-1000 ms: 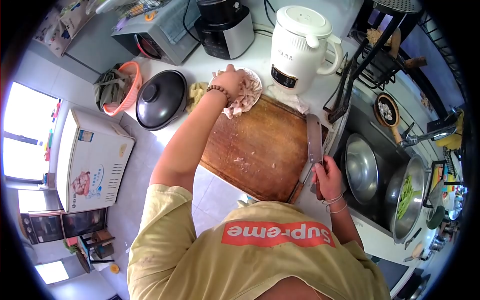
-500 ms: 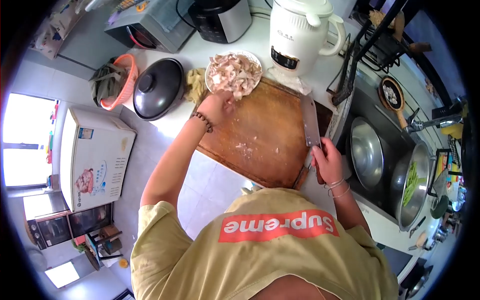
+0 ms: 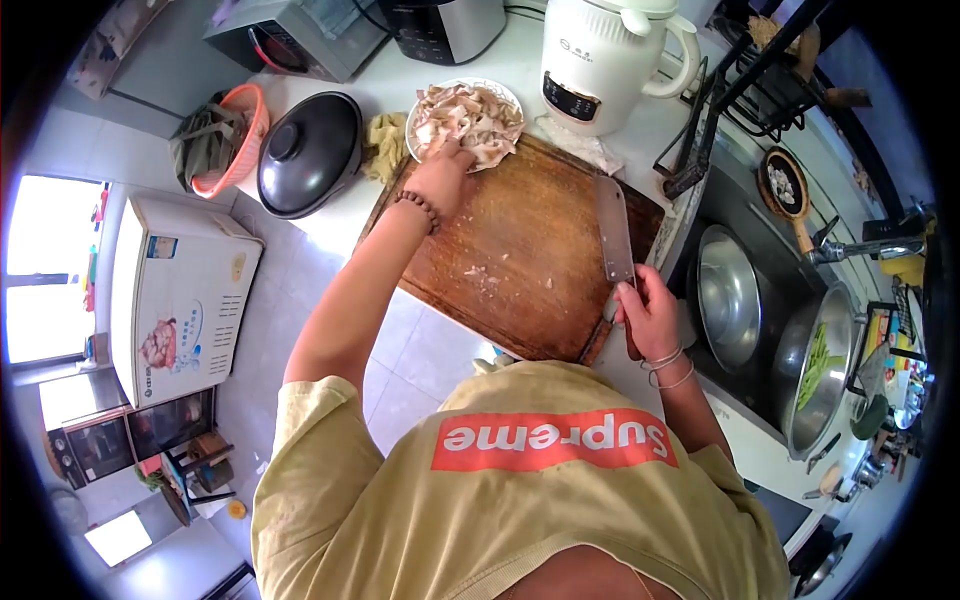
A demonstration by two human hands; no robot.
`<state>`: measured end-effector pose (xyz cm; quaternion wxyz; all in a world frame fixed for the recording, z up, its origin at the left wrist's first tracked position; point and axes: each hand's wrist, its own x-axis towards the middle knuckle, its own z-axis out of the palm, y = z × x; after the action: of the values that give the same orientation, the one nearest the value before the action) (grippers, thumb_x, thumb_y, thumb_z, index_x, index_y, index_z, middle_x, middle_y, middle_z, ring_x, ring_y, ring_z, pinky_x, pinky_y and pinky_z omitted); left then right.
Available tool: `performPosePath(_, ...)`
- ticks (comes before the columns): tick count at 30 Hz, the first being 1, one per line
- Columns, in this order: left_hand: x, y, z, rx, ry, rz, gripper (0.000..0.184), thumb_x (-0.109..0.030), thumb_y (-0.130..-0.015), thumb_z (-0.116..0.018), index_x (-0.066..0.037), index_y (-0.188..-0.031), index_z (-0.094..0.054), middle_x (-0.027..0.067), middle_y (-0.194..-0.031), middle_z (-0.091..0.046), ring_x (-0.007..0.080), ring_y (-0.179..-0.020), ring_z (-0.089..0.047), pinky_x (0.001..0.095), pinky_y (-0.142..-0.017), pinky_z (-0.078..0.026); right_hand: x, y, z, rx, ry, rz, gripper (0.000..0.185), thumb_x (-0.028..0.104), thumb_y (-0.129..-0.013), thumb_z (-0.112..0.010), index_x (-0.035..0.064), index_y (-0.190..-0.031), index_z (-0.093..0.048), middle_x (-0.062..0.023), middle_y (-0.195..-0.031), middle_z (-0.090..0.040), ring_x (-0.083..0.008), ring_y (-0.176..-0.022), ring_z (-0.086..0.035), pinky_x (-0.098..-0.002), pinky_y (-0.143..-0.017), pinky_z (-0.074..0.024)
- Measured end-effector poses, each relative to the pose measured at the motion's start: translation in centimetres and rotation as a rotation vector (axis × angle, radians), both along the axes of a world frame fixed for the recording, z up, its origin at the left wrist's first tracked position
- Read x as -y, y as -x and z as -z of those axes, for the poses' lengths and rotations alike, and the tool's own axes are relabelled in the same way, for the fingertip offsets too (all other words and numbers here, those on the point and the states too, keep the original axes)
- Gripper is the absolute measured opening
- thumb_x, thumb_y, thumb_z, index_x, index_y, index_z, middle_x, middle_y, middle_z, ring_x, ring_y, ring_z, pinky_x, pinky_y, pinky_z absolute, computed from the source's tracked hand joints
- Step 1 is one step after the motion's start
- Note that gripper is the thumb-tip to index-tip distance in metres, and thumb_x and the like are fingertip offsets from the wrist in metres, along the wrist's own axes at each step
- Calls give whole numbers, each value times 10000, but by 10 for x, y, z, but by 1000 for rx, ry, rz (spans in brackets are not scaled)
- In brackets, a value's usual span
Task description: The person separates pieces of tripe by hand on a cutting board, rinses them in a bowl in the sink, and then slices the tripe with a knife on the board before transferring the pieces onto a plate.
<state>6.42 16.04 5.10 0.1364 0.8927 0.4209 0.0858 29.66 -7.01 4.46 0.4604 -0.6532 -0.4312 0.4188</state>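
Observation:
My left hand [image 3: 443, 184] reaches over the near edge of a white plate [image 3: 414, 148] heaped with sliced meat [image 3: 470, 118]. Its fingers are apart and touch the nearest slices; their tips are partly hidden. A wide wooden cutting board [image 3: 520, 250] lies below the plate, with small meat scraps [image 3: 485, 276] on it. Closed around the handle of a cleaver [image 3: 614, 232], my right hand [image 3: 650, 312] is at the board's right side. The blade points away from me and lies flat over the board's right part.
Behind the board stand a white electric jug [image 3: 607, 75] and a crumpled white cloth [image 3: 580, 148]. To the left are a black lidded pot [image 3: 312, 155], a yellowish cloth [image 3: 386, 145] and an orange basket [image 3: 250, 140]. The sink at right holds metal bowls [image 3: 728, 300], one with green vegetables [image 3: 820, 365].
My left hand has moved forward onto the meat, its fingers reaching out from a more curled pose. My right hand keeps the cleaver in nearly the same place. The view has shifted slightly.

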Motion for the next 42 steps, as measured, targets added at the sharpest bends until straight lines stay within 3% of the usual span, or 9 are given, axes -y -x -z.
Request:
performPosePath(5, 38, 19, 1, 72, 28, 6, 217, -127, -724, -551, -69, -933, -551, 147, -949, -504, 323, -871, -530, 392, -748, -449, 3, 2, -1, 0, -10, -15, 210, 136, -832, -524, -5, -983, -486, -26, -648, -540, -77, -499, -508, -219, -468, -409)
performPosePath(7, 59, 29, 7, -45, 238, 248, 215, -104, -719, -535, -73, -931, -548, 141, -934, -505, 318, -842, -539, 389, -719, -460, 1, 1, 1, -7, -10, -22, 207, 131, -830, -523, -4, -983, -486, -25, -649, -540, -76, -499, -509, -220, -467, -410)
performPosePath(17, 93, 21, 38, -220, 152, 345, 261, -91, -701, -525, -91, -962, -521, 131, -1001, -520, 315, -809, -559, 401, -681, -466, 3, 6, -6, 2, -28, -41, 205, 121, -821, -527, -12, -972, -488, -33, -646, -545, -79, -485, -511, -219, -463, -418)
performPosePath(22, 61, 15, 31, -88, 225, 338, 160, -66, -670, -541, -58, -829, -517, 150, -819, -550, 315, -733, -557, 406, -650, -454, 7, -1, 0, -61, -44, 10, 209, 121, -820, -530, -12, -977, -489, -32, -650, -544, -83, -496, -519, -218, -467, -419)
performPosePath(26, -2, 0, -13, 124, -85, 134, 95, -49, -692, -538, -59, -784, -514, 132, -803, -551, 290, -704, -557, 359, -626, -468, 11, -7, 0, -24, -32, 32, 213, 122, -823, -528, -14, -982, -488, -34, -656, -542, -87, -500, -519, -222, -473, -417)
performPosePath(31, -28, -11, -22, 103, -265, -164, 340, -47, -738, -520, -106, -1073, -513, 151, -1031, -503, 337, -795, -566, 387, -679, -480, 11, -7, -2, -15, -49, 34, 166, 89, -844, -487, -10, -976, -478, -28, -676, -537, -57, -494, -484, -198, -440, -395)
performPosePath(37, 32, -5, -1, 136, 78, 91, 338, -55, -731, -519, -105, -1065, -511, 149, -1026, -514, 334, -786, -564, 387, -671, -481, 12, -3, -1, -47, -4, -4, 210, 131, -834, -512, -16, -980, -481, -39, -668, -547, -83, -500, -516, -222, -472, -415)
performPosePath(39, 52, 6, 25, 130, -15, 250, 291, -74, -731, -524, -105, -1021, -526, 141, -966, -536, 328, -770, -564, 380, -656, -482, 12, -1, -1, -256, 64, -79, 167, 125, -851, -482, -8, -952, -485, -43, -673, -544, -84, -490, -508, -218, -462, -410)
performPosePath(42, 83, 20, 36, 144, 150, 157, 204, -91, -731, -529, -84, -934, -544, 130, -903, -548, 323, -746, -564, 376, -643, -477, 14, 2, -1, -352, 135, -151, 161, 134, -867, -454, -1, -953, -474, -45, -687, -543, -83, -482, -503, -211, -449, -403)
